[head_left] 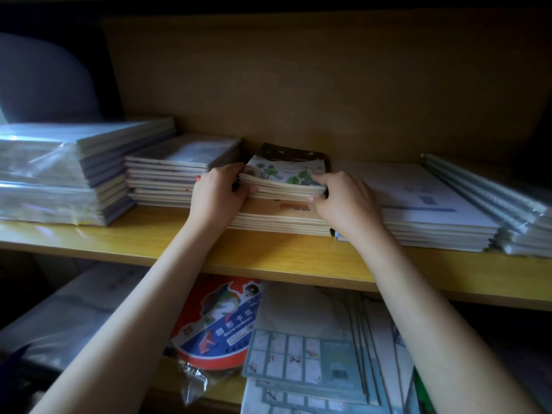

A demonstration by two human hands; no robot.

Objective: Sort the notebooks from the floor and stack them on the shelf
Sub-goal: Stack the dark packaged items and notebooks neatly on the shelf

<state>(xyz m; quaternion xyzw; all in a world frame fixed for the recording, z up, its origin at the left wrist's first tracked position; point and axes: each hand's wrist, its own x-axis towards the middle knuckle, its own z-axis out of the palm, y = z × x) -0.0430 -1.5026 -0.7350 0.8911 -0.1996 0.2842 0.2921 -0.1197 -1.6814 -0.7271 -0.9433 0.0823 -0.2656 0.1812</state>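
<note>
A small stack of notebooks with a green leaf cover [283, 173] lies on top of an orange-covered stack [280, 215] in the middle of the yellow wooden shelf [155, 237]. My left hand [219, 194] grips the leaf stack's left edge, thumb on top. At its right front corner my right hand [343, 198] pinches the same stack, fingers on the cover. A dark-covered notebook [286, 152] peeks out behind the leaf stack.
Left of the hands sit a grey-covered notebook stack [179, 171] and plastic-wrapped stacks [59, 174]. To the right lie a white-covered stack [424, 204] and wrapped packs [513, 216]. The lower shelf holds a round cardboard pack [221, 321] and teal grid notebooks [304, 360].
</note>
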